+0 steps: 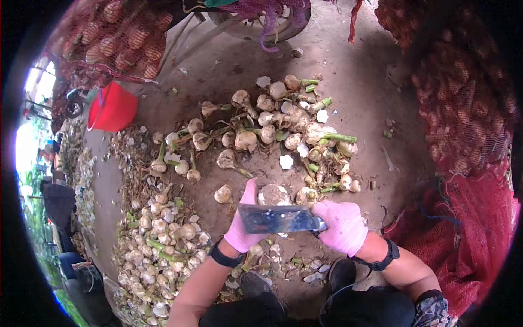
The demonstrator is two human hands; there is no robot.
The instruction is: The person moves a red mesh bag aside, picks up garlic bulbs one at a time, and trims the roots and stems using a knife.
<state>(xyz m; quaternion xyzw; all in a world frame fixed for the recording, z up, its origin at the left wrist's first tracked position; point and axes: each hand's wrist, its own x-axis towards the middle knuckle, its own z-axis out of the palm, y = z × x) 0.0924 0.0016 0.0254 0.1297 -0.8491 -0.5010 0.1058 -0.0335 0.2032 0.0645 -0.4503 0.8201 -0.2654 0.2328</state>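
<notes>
My right hand point(343, 226), in a pink glove, grips the handle of a cleaver point(278, 219). Its broad dark blade reaches left across the front of my left hand point(239, 231), also gloved in pink. That hand holds a large garlic bulb point(273, 195) just beyond the blade's upper edge; the blade hides most of its fingers. Single bulbs, one garlic bulb point(223, 194) to the left and another garlic bulb point(306, 196) to the right, lie close by. Ahead spreads a loose heap of garlic with stems point(245, 140).
Trimmed garlic bulbs point(163, 234) are piled at my left. A red bucket point(113, 108) stands farther back. Full mesh sacks point(457, 103) line the right side, with a slack red net bag point(452, 234) nearer me. Another filled sack point(117, 41) and a wheel point(272, 24) are at the back.
</notes>
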